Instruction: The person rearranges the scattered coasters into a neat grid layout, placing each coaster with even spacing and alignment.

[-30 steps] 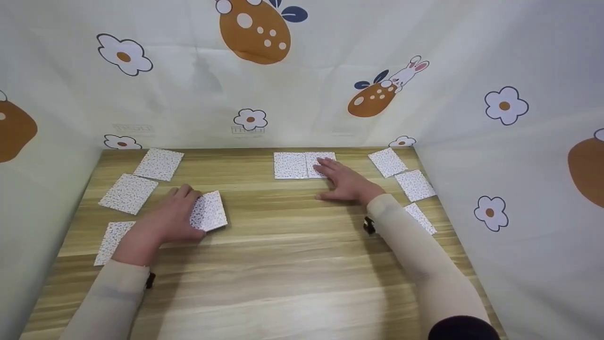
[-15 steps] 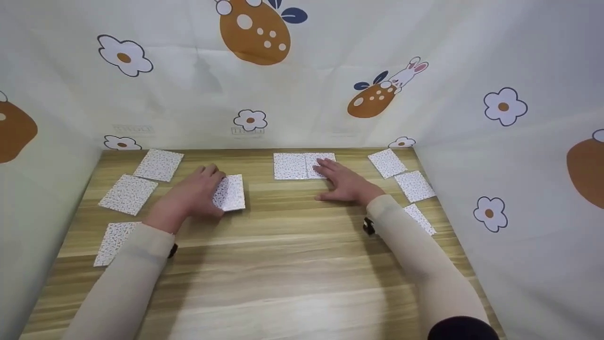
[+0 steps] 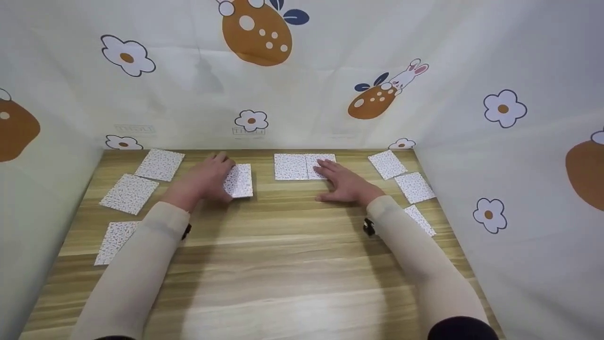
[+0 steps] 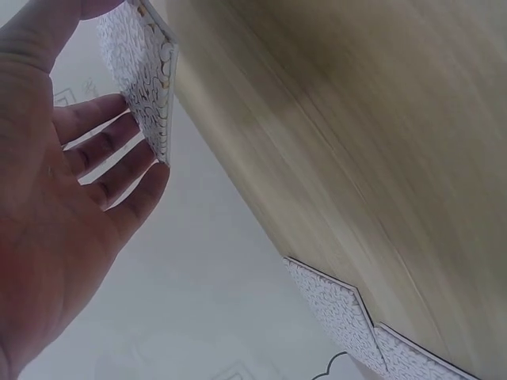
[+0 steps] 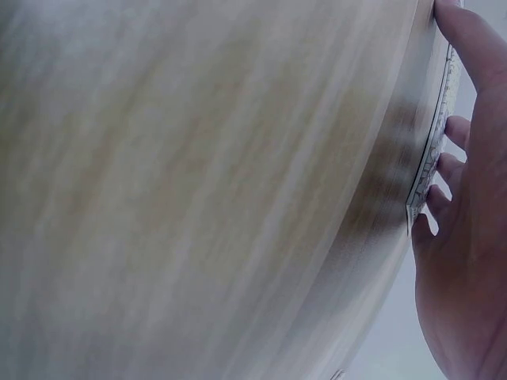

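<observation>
My left hand [image 3: 206, 178] pinches a square white tile with a fine speckled pattern [image 3: 241, 181], left of centre near the back of the table. In the left wrist view, the thumb and fingertips grip opposite edges of this tile [image 4: 141, 79], which appears raised off the wood. Two similar tiles lie edge to edge at the back; a gap separates the left one [image 3: 290, 166] from the held tile. On the right one [image 3: 312, 163] rest the fingertips of my right hand [image 3: 347, 182], its fingers spread and partly covering it. That tile's edge [image 5: 437, 134] shows beside the fingers in the right wrist view.
Three speckled tiles [image 3: 130, 193] lie at the table's left side, the nearest partly hidden by my left sleeve. Three more [image 3: 415, 186] line the right side, one partly behind my right arm. Patterned curtains [image 3: 302, 104] enclose the wooden table [image 3: 283, 264] at the back and sides.
My left hand has carried its tile away from me and to the right, towards the pair at the back, straightening the tile slightly. The right hand has stayed in place.
</observation>
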The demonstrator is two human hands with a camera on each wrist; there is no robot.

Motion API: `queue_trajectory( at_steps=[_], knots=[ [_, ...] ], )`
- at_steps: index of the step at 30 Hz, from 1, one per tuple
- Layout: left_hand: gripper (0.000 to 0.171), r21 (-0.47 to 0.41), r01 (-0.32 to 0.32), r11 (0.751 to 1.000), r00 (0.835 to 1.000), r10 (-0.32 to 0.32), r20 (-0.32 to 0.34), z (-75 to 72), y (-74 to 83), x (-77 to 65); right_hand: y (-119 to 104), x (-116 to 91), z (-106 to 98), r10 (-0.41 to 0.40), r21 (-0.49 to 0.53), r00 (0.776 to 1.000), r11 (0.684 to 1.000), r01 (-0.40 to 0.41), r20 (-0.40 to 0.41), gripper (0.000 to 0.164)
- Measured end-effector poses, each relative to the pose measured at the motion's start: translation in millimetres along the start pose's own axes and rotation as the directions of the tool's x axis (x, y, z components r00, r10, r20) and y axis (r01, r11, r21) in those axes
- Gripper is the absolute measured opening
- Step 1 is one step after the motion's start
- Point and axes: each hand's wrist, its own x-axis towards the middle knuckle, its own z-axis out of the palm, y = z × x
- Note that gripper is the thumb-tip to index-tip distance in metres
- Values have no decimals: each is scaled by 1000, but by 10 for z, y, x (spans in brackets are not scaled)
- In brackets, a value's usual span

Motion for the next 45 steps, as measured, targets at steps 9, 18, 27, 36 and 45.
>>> queue_trajectory(
  at_steps=[9, 18, 27, 36, 45],
  knots=[
    [91, 27, 11, 1000, 1000, -11, -9, -24, -26, 288, 9, 2, 19, 13, 3, 1000, 1000, -13, 0, 107],
    [95, 49, 18, 999, 1000, -18, 4, -100, 27, 488, 3, 9, 6, 8, -4, 1000, 1000, -8, 6, 106],
    [98, 69, -12, 998, 1000, 11, 20, -176, 110, 616, -3, -11, 9, 11, -8, 1000, 1000, -12, -3, 106],
    [94, 54, 11, 998, 999, -13, 32, -186, 136, 694, 2, 5, 7, 8, -5, 1000, 1000, -8, -7, 105],
    [95, 43, 25, 999, 999, -26, 36, -156, 156, 731, 2, -6, 5, 3, -3, 1000, 1000, -3, -5, 105]
  ],
)
